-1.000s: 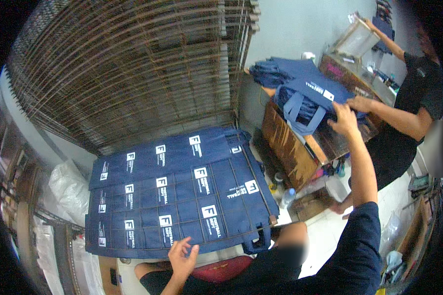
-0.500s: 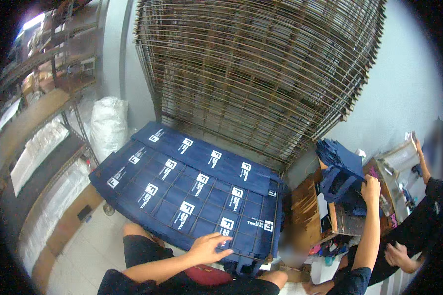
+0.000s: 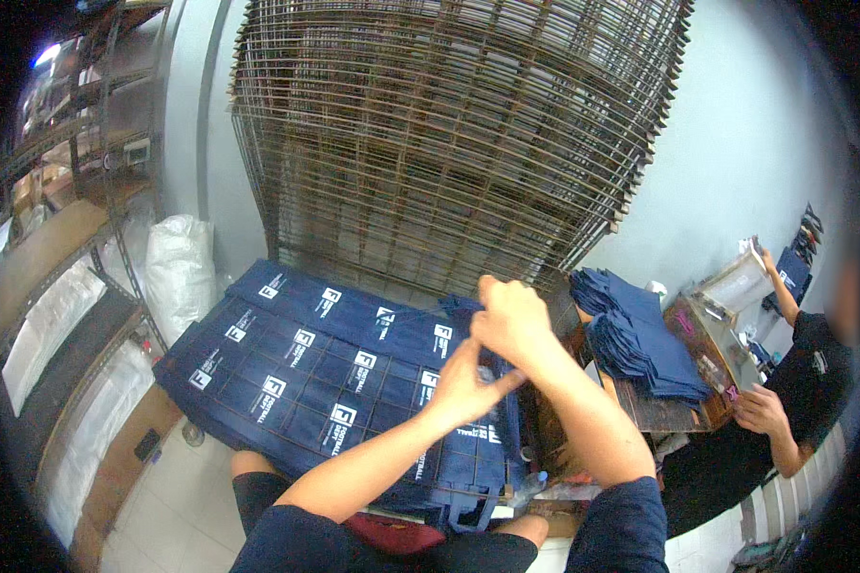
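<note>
A wide pile of navy fabric bags with white prints (image 3: 287, 353) lies before me, a thin wire grid showing among them. My right hand (image 3: 511, 325) is over the pile's far right part, its fingers closed on a navy bag (image 3: 459, 306). Most of that bag is hidden behind my hands and the pile's edge. Just below it, my left hand (image 3: 463, 387) is held with thumb and fingers apart, its fingertips close to my right wrist. Nothing shows in the left hand.
A tall stack of wire racks (image 3: 449, 143) rises behind the pile. More folded navy bags (image 3: 640, 334) lie on a wooden table at the right, where a co-worker (image 3: 803, 382) works. Shelving (image 3: 76, 239) and a white sack (image 3: 180, 272) stand at the left.
My right hand has brought the navy bag leftward from the side table to the pile. My left hand has risen toward it. The view has shifted to the right.
</note>
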Motion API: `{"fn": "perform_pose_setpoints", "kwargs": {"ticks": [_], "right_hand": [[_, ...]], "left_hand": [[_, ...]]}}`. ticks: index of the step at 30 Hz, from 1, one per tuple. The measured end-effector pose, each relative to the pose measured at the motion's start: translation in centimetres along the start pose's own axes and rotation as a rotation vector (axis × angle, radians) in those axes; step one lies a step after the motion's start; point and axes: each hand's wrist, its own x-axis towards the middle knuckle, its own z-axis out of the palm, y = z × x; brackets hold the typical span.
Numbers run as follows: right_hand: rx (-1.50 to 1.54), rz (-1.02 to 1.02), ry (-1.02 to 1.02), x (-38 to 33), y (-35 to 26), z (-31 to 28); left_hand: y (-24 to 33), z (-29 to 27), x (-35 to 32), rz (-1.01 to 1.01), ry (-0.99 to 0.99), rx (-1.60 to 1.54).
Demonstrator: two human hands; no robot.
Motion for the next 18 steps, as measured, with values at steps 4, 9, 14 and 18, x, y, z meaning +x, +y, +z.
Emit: {"fn": "perform_pose_setpoints", "kwargs": {"ticks": [4, 9, 14, 18], "right_hand": [[0.091, -0.041, 0.075, 1.2, -2.3, 0.8], [0.389, -0.024, 0.264, -0.9, -2.2, -1.7], [0.989, 0.118, 0.684, -11.9, 3.3, 4.5], [1.687, 0.725, 0.172, -22.7, 2.8, 19.8]], "left_hand": [[0.2, -2.2, 0.9, 0.021, 0.138, 0.123], [1.4, -4.7, 2.9, 0.013, 0.165, 0.012], [-1.6, -7.6, 6.0, 0.041, 0.311, -0.154], [1.9, -11.0, 3.5, -0.170, 0.321, -0.120]]}}
